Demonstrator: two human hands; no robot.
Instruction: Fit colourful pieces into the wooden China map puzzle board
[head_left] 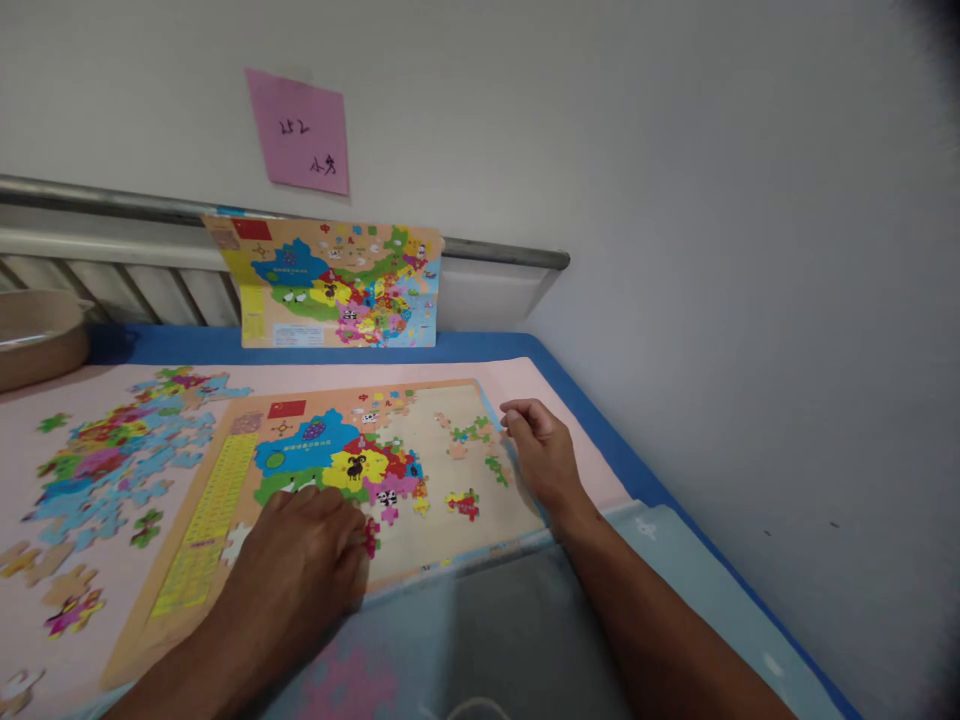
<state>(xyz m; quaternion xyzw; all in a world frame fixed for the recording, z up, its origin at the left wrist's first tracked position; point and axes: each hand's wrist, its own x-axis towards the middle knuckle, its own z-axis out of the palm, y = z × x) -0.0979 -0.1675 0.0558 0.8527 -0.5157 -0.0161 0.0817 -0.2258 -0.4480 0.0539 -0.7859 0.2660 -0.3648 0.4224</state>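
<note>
A jigsaw puzzle board with a partly assembled map lies in front of me. My left hand is over its lower middle, fingers closed at a pink-red puzzle piece that shows beside the fingertips. Part of the map is hidden beneath this hand. My right hand is curled shut at the board's right edge, and nothing shows in its fingers. Between the hands, on the bare part of the board, are a red-and-yellow piece cluster, a green piece and a green-and-blue cluster.
Many loose pieces cover the pink surface to the left. A printed map sheet leans upright against the metal rail. A round beige basin stands at far left. A pink note hangs on the wall.
</note>
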